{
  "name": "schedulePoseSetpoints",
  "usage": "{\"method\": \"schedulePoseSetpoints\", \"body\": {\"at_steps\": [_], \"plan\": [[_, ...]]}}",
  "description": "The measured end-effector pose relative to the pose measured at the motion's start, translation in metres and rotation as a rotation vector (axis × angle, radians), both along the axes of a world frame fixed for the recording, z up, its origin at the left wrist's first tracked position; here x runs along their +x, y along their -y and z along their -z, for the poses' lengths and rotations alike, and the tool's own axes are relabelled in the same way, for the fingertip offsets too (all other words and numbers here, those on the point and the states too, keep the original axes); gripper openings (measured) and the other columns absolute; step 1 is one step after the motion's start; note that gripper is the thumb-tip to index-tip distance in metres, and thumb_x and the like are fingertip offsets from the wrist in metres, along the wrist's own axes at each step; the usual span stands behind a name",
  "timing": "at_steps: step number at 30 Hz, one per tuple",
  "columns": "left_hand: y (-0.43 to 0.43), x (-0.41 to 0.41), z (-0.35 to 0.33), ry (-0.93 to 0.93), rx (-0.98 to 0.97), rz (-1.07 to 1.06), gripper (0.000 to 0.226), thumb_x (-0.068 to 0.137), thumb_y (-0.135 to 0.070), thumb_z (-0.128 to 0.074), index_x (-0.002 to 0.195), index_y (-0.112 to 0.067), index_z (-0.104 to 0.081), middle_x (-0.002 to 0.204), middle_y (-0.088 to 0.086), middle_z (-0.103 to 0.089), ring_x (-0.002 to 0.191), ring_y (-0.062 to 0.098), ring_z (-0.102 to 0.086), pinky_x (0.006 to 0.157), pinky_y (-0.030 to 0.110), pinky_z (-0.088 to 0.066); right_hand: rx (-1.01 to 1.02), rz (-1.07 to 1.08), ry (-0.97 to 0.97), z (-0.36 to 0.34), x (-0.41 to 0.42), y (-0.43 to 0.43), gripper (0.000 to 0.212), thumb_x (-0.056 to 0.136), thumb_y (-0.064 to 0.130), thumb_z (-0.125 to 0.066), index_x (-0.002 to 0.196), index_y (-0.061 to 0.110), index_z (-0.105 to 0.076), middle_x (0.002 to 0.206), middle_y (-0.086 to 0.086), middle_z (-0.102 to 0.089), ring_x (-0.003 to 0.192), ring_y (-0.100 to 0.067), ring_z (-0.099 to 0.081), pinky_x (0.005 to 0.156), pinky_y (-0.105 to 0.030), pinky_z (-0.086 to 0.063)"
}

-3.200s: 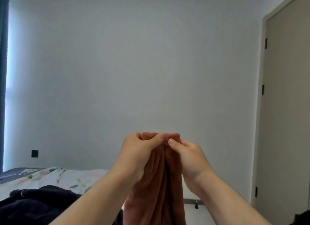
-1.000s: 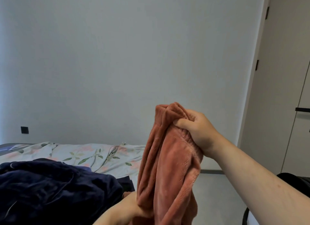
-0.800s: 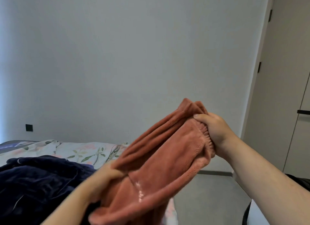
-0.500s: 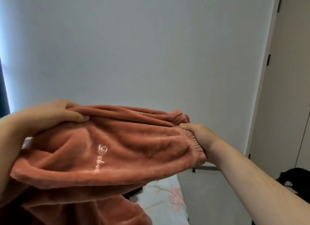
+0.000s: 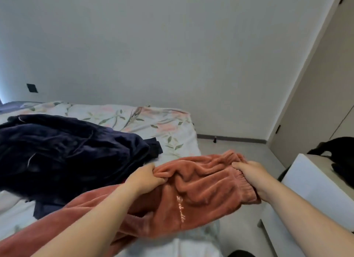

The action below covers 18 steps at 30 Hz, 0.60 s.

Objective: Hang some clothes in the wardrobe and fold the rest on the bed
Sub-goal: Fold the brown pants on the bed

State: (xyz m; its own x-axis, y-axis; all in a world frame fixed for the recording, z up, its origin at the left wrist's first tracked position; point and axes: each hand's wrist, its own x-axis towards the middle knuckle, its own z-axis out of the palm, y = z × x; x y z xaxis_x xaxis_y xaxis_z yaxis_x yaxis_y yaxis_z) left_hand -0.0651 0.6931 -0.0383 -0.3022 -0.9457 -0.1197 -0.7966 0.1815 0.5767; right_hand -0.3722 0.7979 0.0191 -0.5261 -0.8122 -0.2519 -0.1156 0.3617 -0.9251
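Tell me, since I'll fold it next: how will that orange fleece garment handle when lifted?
Likely floppy: the orange fleece garment sags and bunches between the left hand and right hand. Its plush pile probably grips well rather than slipping.

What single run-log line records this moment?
left hand: grips rust-orange fleece trousers | right hand: grips waistband | floral-sheeted bed: beneath

- Home bedroom, by every sign.
- Bed with a white floral-print sheet (image 5: 134,118) against a plain pale wall (image 5: 153,45).
- Heap of dark navy clothing (image 5: 63,151) lying on that sheet.
- Tall beige wardrobe doors (image 5: 321,88) along the right side.
- Grey floor (image 5: 229,147) with a skirting strip.
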Motion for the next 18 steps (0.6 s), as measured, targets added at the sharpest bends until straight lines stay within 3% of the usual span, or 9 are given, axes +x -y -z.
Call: {"method": "schedulePoseSetpoints", "body": {"at_steps": [2, 5, 8, 11, 14, 18], "plan": [[-0.001, -0.026, 0.033, 0.027, -0.001, 0.047, 0.058, 0.071, -0.057, -0.072, 0.113, -0.020, -0.058, 0.112, 0.000, -0.063, 0.108, 0.023, -0.061, 0.088, 0.033, -0.048, 0.093, 0.054, -0.080, 0.020, -0.020, -0.004, 0.014, 0.086, 0.019, -0.071, 0.092, 0.007, -0.073, 0.085, -0.013, -0.076, 0.082, -0.030, -0.072, 0.084, -0.043, -0.058], [-0.010, -0.029, 0.052, 0.156, -0.139, 0.129, 0.082, 0.074, -0.066, -0.063, 0.142, -0.022, -0.045, 0.137, 0.000, -0.052, 0.127, 0.022, -0.050, 0.105, 0.034, -0.039, 0.169, 0.094, -0.185, 0.030, -0.033, -0.009, 0.016, 0.084, 0.023, -0.070, 0.090, 0.008, -0.073, 0.081, -0.008, -0.074, 0.077, -0.025, -0.069, 0.069, -0.031, -0.052], [-0.026, 0.011, 0.058, 0.264, -0.368, 0.126, 0.061, 0.082, -0.062, -0.051, 0.133, -0.027, -0.055, 0.129, -0.008, -0.059, 0.119, 0.017, -0.054, 0.108, 0.036, -0.036, 0.190, 0.073, -0.260, 0.033, -0.021, -0.002, 0.020, 0.082, 0.029, -0.069, 0.088, 0.010, -0.070, 0.082, -0.008, -0.073, 0.078, -0.027, -0.068, 0.076, -0.036, -0.054], [-0.042, 0.086, 0.075, 0.261, -0.419, -0.001, 0.045, 0.085, -0.055, -0.044, 0.114, -0.027, -0.065, 0.113, -0.011, -0.066, 0.107, 0.017, -0.061, 0.103, 0.047, -0.042, 0.163, -0.055, -0.373, 0.041, 0.026, 0.012, 0.031, 0.077, 0.036, -0.070, 0.098, 0.016, -0.059, 0.091, -0.002, -0.067, 0.086, -0.025, -0.064, 0.082, -0.040, -0.053], [-0.062, 0.157, 0.092, 0.253, -0.321, -0.164, 0.052, 0.082, -0.056, -0.039, 0.111, -0.025, -0.067, 0.108, -0.009, -0.069, 0.103, 0.019, -0.063, 0.097, 0.049, -0.045, 0.171, -0.267, -0.504, 0.065, 0.091, 0.026, 0.046, 0.077, 0.043, -0.066, 0.112, 0.021, -0.047, 0.101, 0.001, -0.061, 0.093, -0.026, -0.060, 0.077, -0.036, -0.047], [-0.088, 0.227, 0.105, 0.431, -0.246, -0.277, 0.076, 0.071, -0.065, -0.043, 0.133, -0.024, -0.056, 0.124, -0.004, -0.061, 0.114, 0.023, -0.057, 0.102, 0.049, -0.038, 0.273, -0.514, -0.606, 0.103, 0.160, 0.036, 0.072, 0.082, 0.051, -0.060, 0.141, 0.021, -0.030, 0.125, -0.011, -0.056, 0.109, -0.032, -0.059, 0.089, -0.038, -0.050]]}}
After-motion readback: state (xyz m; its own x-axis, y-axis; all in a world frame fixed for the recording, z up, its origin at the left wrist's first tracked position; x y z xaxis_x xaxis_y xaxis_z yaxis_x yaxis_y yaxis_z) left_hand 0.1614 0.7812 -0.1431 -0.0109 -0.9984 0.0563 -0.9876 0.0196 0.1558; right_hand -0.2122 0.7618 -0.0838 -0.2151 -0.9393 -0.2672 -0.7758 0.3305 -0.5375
